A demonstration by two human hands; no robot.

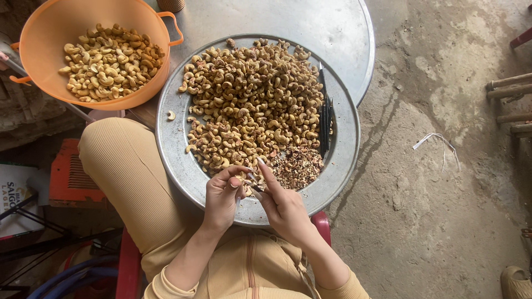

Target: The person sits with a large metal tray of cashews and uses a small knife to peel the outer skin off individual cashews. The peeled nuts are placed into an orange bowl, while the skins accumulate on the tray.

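Note:
A round metal tray (pixel 338 160) rests on my lap, heaped with cashew nuts (pixel 252 102) still in brownish skin. My left hand (pixel 223 199) pinches a single cashew (pixel 245 181) over the tray's near rim. My right hand (pixel 282 202) holds a small knife (pixel 256 187) against that nut, forefinger stretched along it. A pile of peeled skin scraps (pixel 299 166) lies just beyond my right hand.
An orange plastic basin (pixel 50 33) with cashews stands at the upper left. Dark slim tools (pixel 325 119) lie on the tray's right side. A larger metal disc (pixel 332 27) sits under the tray. Concrete floor lies to the right, an orange crate (pixel 69 177) to the left.

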